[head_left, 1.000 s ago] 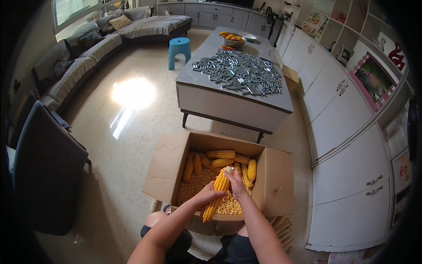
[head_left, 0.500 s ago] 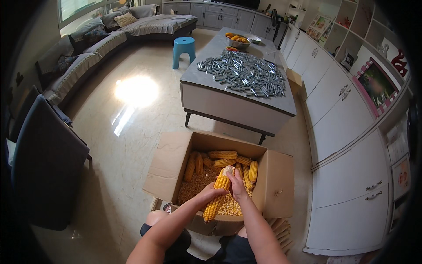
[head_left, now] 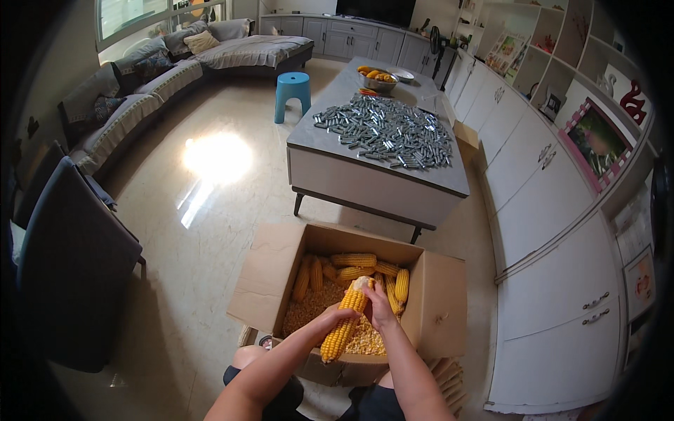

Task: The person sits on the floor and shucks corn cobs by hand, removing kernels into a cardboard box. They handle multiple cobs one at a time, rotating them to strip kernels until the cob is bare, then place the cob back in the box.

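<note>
An ear of corn slants over an open cardboard box, its yellow kernels in rows and its upper end bare and whitish. My left hand is wrapped round its middle. Close to the bare end, my right hand is closed on the ear, thumb against the kernels. Loose kernels cover the bottom of the box beneath my hands. Several more ears of corn lie along the far wall and the far right corner of the box.
Beyond the box stands a grey table spread with many small silvery cylinders. A metal bowl of yellow-orange pieces sits farther back on it. There is a blue stool beside the table, a dark chair at left and white cabinets at right.
The view has tilted up slightly, so the box and table appear lower. Both hands keep their hold on the ear, and the right fingers have shifted a little at its bare end.
</note>
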### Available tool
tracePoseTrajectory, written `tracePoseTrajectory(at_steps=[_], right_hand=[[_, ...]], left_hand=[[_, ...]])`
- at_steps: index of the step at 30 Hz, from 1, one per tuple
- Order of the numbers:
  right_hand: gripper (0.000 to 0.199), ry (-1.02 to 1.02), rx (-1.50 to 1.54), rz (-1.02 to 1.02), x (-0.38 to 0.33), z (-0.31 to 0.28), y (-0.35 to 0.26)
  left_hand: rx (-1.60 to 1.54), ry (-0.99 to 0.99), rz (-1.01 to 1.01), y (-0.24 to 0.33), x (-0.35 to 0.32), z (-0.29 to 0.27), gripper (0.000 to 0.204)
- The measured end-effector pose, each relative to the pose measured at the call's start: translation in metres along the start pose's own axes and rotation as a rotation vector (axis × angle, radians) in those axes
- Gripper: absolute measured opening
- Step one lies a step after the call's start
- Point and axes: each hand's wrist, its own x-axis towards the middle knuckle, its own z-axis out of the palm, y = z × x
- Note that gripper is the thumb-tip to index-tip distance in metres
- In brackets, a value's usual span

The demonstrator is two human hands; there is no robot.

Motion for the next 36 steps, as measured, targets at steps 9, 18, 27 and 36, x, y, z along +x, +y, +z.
tracePoseTrajectory(at_steps=[9, 18, 27, 36], right_hand=[[0.036, 0.115, -0.032, -0.016, 0.011, -0.01, 0.014], [0.04, -0.105, 0.09, 0.067, 0.004, -0.008, 0.0], [0.048, -0.074, -0.031, -0.018, 0.0, 0.0, 0.002], [0.045, 0.015, -0.058, -0.108, 0.004, 0.002, 0.014]], left_hand=[[0.088, -0.008, 0.057, -0.003, 0.004, 0.003, 0.038], [0.096, 0.025, 0.04, 0.001, 0.001, 0.003, 0.038], [0.069, 0.036, 0.074, -0.001, 0.001, 0.001, 0.038], [0.194, 0.058, 0.263, -0.013, 0.01, -0.001, 0.039]])
